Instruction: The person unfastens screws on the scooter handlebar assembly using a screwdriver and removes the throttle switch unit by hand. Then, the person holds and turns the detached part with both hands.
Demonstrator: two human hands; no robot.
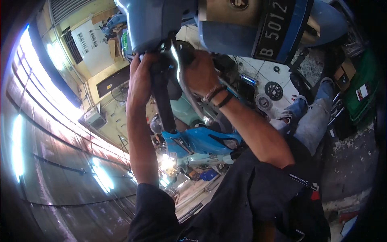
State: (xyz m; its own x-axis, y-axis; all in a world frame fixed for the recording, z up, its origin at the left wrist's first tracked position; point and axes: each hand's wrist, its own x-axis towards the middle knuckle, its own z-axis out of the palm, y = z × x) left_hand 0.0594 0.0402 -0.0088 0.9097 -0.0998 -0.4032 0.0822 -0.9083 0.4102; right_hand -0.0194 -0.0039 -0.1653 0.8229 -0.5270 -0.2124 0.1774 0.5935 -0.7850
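Observation:
At the top of the head view, both hands are up at the handlebar of a light blue scooter. My left hand (pixel 140 78) is closed around the inner end of the handlebar, just below the blue handlebar cover (pixel 147 24). A black handlebar grip (pixel 163 103) extends down from there. Beside it curves a silver brake lever (pixel 180 74). On the lever's other side my right hand (pixel 201 74) has its fingers curled in by the lever's upper end. What those fingers hold is hidden behind the hand and the lever.
A front fender (pixel 225 38) with a black number plate (pixel 278 28) sticks out at upper right. Round metal discs (pixel 273 91) and a small can (pixel 248 79) lie on the tiled floor. Another person's jeans-clad legs (pixel 314 117) are close by. Behind stands a bright blue scooter (pixel 201 139).

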